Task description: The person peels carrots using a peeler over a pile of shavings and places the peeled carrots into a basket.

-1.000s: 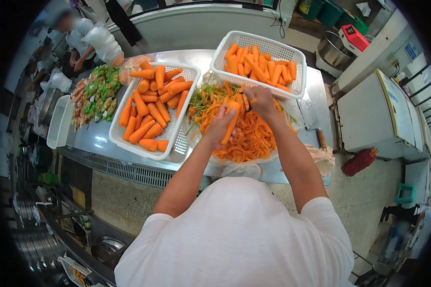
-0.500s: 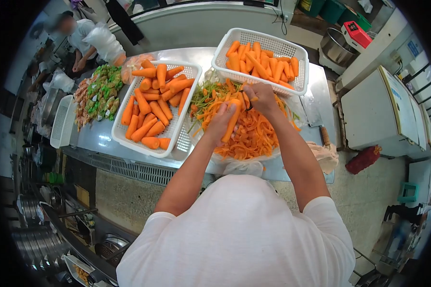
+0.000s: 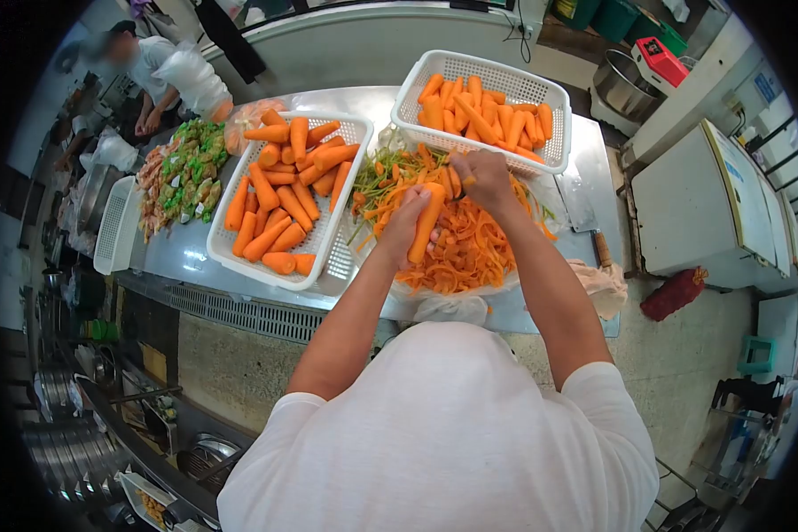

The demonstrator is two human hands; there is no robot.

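A long orange carrot [image 3: 428, 223] was held in the left grip [image 3: 408, 222]; at two o'clock from it, a small, half-hidden tool [image 3: 460, 189] in the right grip [image 3: 481, 180].

Looks like a commercial kitchen, judging by the long metal bench [image 3: 596, 146] laden with white crates [image 3: 328, 232] of carrots [image 3: 262, 188] and a heap of peelings [image 3: 474, 253], the cleaver [image 3: 581, 217] lying at its right end, the red-topped mixer [image 3: 661, 62] with a steel bowl [image 3: 617, 84] beyond, and stacked metalware [image 3: 71, 452] at lower left.
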